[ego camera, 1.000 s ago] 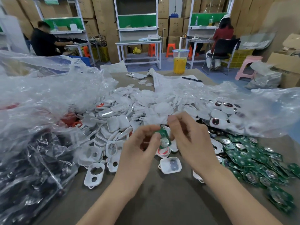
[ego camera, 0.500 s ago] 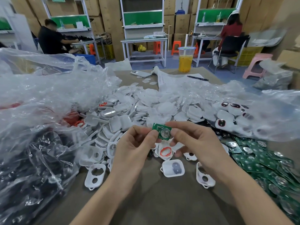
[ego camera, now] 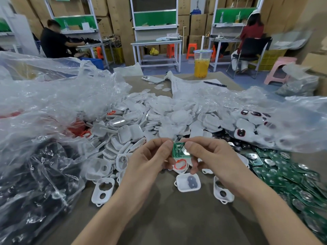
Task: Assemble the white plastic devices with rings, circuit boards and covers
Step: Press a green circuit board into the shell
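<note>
Green laminate, held by its edges: in the head view, a small circuit board (ego camera: 179,149) hangs just above the brown table (ego camera: 177,218). The thumb and fingers of the left hand (ego camera: 150,156) pinch its left edge, and those of the right hand (ego camera: 212,156) pinch its right edge. A silvery coin cell (ego camera: 186,151) sits on the board's right half, beside the right thumb. Directly below lies an open white shell (ego camera: 182,171) with a red ring (ego camera: 180,164) seated inside it. A second shell (ego camera: 188,183), holding a grey pad, rests nearer the camera. A heap of white covers (ego camera: 159,112) fills the middle of the table, loose green boards (ego camera: 283,174) spread out at the right, and crumpled clear bags (ego camera: 53,103) crowd the left. A cup of orange drink (ego camera: 201,63) stands at the far edge.

The board looks light, thin and stiff, so it should drop flat into the shell without bending. Its soldered parts are likely fragile, and the bare edges where both hands grip seem the safest hold. The ring appears soft, and a tilted board could nudge it out of place. The shell is probably light enough to skid, so a steadying finger may be needed.
</note>
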Tool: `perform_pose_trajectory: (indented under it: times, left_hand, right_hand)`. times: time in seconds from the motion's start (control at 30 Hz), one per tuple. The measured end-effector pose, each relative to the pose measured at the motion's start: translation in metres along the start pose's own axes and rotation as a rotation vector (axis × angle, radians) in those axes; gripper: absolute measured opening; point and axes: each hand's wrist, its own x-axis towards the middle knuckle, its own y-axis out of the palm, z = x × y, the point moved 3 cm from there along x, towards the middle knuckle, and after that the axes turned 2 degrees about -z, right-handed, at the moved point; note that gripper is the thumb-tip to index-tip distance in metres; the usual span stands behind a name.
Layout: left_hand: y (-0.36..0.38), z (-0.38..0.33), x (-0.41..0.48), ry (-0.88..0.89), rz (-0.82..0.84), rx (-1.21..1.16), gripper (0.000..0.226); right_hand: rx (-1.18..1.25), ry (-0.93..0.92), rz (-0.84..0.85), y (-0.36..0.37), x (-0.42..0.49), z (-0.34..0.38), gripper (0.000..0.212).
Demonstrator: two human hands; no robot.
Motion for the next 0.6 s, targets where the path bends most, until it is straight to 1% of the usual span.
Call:
perform_pose_trajectory:
  times: [0.1,0.2,0.33,0.47,0.6]
  left_hand:
    - [0.002,0.001,0.001,-0.04,0.05,-0.07,0.033]
    - [0.002,-0.001,0.001,-0.031,0.061,-0.028,0.035]
    - [0.003,-0.003,-0.002,0.001,0.049,0.058,0.037]
    - [0.001,-0.001,-0.002,-0.002,0.013,0.163,0.025]
    - [-0.002,0.001,-0.002,-0.004,-0.011,0.199,0.026]
  right_hand:
    - [0.029,-0.011,0.019,0.002,0.0,0.0,0.027]
    - [0.116,0.013,0.034,0.005,0.002,-0.004,0.025]
    - [0.13,0.038,0.034,0.008,0.001,-0.008,0.028]
    - [0.087,0.017,0.028,0.012,0.0,-0.007,0.023]
    - [0.047,-0.011,0.026,0.016,0.0,-0.009,0.028]
